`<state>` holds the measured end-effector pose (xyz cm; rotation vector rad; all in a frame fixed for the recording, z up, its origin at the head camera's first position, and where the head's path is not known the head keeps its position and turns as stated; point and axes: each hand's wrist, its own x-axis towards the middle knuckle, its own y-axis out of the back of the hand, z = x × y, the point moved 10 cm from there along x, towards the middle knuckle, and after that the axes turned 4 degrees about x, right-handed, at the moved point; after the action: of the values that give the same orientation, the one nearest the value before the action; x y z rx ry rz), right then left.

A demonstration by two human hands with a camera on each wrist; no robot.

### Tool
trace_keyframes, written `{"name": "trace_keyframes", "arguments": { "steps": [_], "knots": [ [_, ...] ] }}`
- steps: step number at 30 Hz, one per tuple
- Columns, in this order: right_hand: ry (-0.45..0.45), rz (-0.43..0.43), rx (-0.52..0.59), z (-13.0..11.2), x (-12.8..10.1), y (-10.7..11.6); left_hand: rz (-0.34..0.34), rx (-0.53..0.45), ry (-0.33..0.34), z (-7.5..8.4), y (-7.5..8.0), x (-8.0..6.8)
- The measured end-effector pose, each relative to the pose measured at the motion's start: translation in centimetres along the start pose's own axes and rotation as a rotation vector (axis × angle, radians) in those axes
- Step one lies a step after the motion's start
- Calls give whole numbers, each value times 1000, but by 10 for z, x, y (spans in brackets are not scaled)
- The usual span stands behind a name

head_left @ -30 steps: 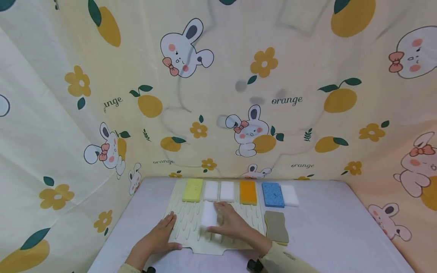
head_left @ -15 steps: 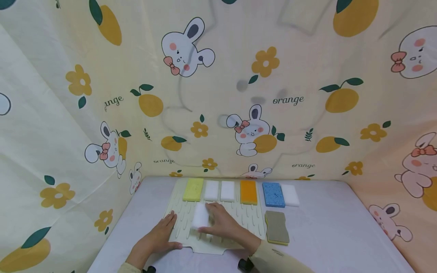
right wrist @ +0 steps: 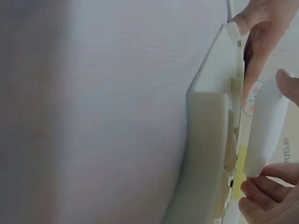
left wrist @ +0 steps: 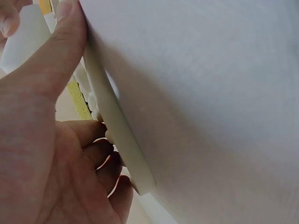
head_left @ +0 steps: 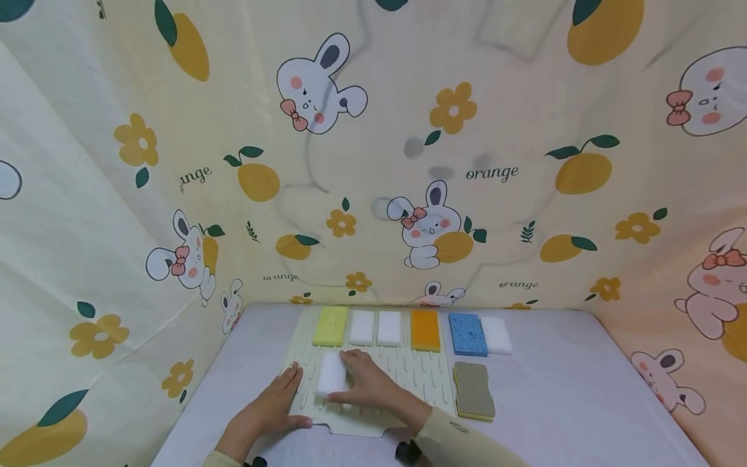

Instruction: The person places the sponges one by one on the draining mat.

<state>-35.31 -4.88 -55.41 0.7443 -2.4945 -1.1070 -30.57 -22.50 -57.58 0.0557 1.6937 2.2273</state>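
Note:
A cream ribbed mat (head_left: 403, 373) lies on the table. My right hand (head_left: 357, 384) pinches a white sponge (head_left: 331, 374) that lies on the mat's left half, thumb at its near end and fingers along its right side. The right wrist view shows that sponge (right wrist: 266, 130) between my thumb and fingers, above the mat's edge (right wrist: 205, 140). My left hand (head_left: 273, 406) rests flat on the mat's front left corner. In the left wrist view its thumb lies along the mat's rim (left wrist: 117, 135).
Along the mat's far edge sit a yellow sponge (head_left: 330, 325), two white sponges (head_left: 375, 328) and an orange sponge (head_left: 425, 330). To its right lie a blue sponge (head_left: 467, 335), a white one (head_left: 496, 335) and a grey scouring sponge (head_left: 474, 390). Printed cloth walls surround the table.
My right hand has moved the white sponge leftward across the mat, from near the middle to the left half. My left hand has stayed on the corner.

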Motion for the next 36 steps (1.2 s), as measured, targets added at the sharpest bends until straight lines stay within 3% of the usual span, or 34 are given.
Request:
{"name": "trace_keyframes", "arguments": {
  "steps": [29, 36],
  "knots": [
    [-49, -35, -56, -13, 17, -14, -3, -4, -27, 3, 2, 2],
    [-48, -44, -78, -13, 17, -15, -18, -13, -6, -1, -1, 3]
  ]
}}
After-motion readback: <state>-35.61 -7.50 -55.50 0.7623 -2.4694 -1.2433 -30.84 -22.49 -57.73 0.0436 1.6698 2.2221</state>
